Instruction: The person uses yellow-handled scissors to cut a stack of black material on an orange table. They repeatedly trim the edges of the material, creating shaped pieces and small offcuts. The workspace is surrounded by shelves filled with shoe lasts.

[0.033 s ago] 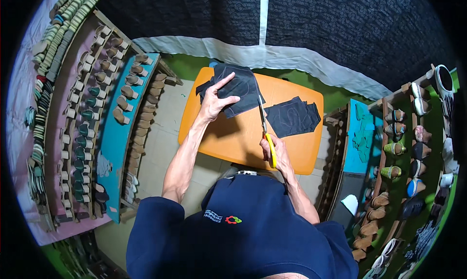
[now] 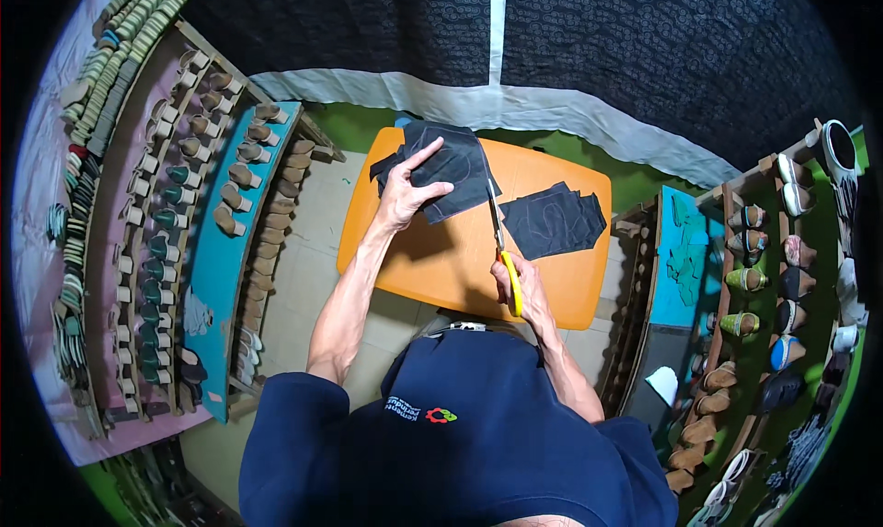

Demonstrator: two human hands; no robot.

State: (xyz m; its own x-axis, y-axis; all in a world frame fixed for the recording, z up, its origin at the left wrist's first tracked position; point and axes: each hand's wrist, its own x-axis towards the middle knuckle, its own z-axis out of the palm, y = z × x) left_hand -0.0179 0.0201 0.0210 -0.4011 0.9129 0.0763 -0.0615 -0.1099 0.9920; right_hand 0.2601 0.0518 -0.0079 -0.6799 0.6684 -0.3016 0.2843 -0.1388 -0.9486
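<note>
Scissors (image 2: 506, 262), yellow-handled, in the clamped grip of the right hand (image 2: 531, 297), blades at the right edge of black cloth (image 2: 460, 173) above the worktop (image 2: 423, 274). Left hand (image 2: 400, 200) clamped on the cloth, thumb and forefinger on top. Best held taut, cut smoothly along pale curved tracings. Thin, floppy layers; smooth, round-cornered orange worktop.

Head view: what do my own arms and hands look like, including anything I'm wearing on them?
Your left hand and right hand show no gloves, and I see no watch. Both forearms are bare. The loose, short sleeves are dark navy, matching the shirt, and show no markings.
</note>
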